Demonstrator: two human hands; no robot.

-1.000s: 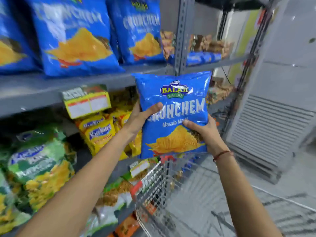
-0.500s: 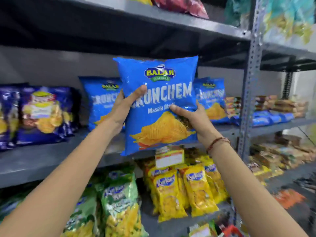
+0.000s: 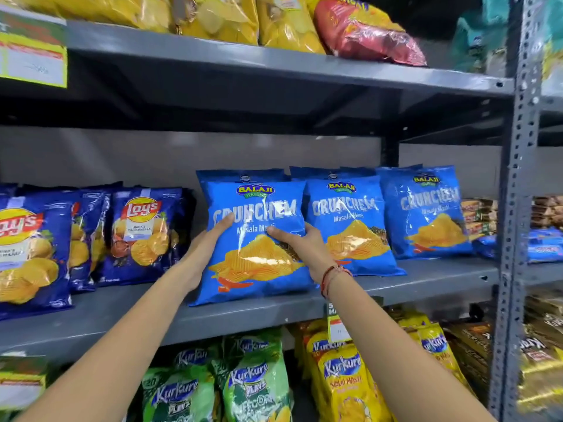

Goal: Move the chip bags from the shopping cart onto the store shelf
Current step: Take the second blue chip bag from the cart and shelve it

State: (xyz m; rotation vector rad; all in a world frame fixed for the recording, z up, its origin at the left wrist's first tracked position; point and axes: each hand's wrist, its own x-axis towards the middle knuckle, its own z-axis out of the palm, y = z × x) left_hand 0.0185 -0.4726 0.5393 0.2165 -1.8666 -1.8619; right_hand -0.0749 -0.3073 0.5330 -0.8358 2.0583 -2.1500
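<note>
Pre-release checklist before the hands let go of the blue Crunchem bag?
1. Blue Crunchem chip bag bottom on grey metal shelf: ok.
2. Bag upright, label facing out: ok.
3. Left hand and right hand both on bag: ok.
4. Lined up with the neighbouring Crunchem bag: not ok, sits further forward.
5. Gap to dark blue Lay's bags: ok.
6. Stands unsupported: cannot tell.

The blue Crunchem bag (image 3: 253, 239), held in the air in front of the shelving half a second ago, now stands upright with its bottom edge on the grey middle shelf (image 3: 426, 278), below the fingers. The left hand (image 3: 210, 242) and right hand (image 3: 300, 243), formerly raised, have come down with it. A second Crunchem bag (image 3: 350, 223) now stands just beyond the right fingers (image 3: 277, 231).
</note>
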